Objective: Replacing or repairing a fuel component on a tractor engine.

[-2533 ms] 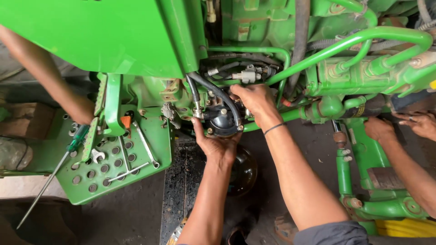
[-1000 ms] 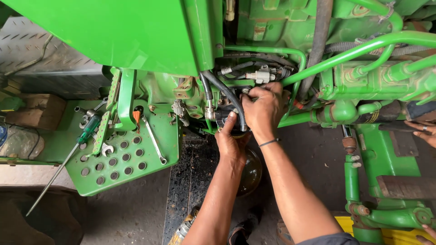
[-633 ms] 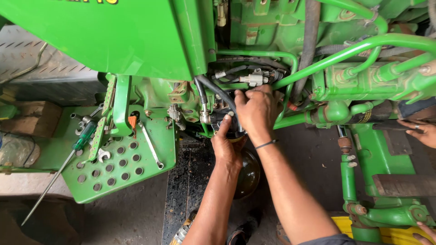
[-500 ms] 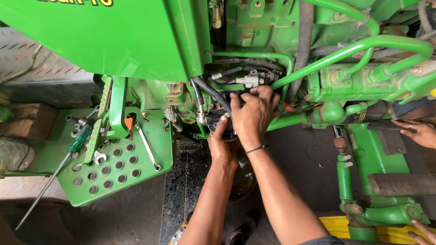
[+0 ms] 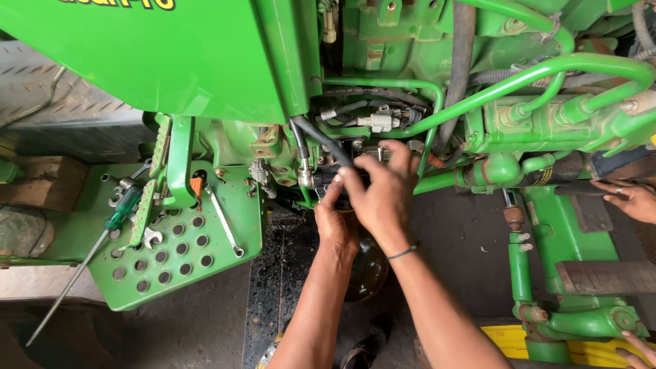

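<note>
Both hands worked under the green tractor body point(image 5: 171, 61): the left hand point(image 5: 335, 222) pressed its grip up against a dark round fitting point(image 5: 326, 183) beside the black hoses point(image 5: 318, 140), while the right hand point(image 5: 383, 195) was clenched over that same fitting, near the perforated footplate point(image 5: 184, 253).

Both hands, the left hand point(image 5: 336, 220) and the right hand point(image 5: 383, 191), are closed around a dark round part point(image 5: 326, 183) in a tight pocket of the green machine. Directly above the grip, passage is blocked by black hoses point(image 5: 321, 140) and a green pipe point(image 5: 410, 89). To its right, a green tube point(image 5: 444, 181) crosses close by. To its left, brackets and fittings point(image 5: 263, 171) crowd in. Open room is left only below the grip, toward the dark floor point(image 5: 270, 287), where the forearms enter. Farther left, the perforated step point(image 5: 184, 253) is cluttered by a screwdriver point(image 5: 116, 219) and wrenches point(image 5: 222, 222).
</note>
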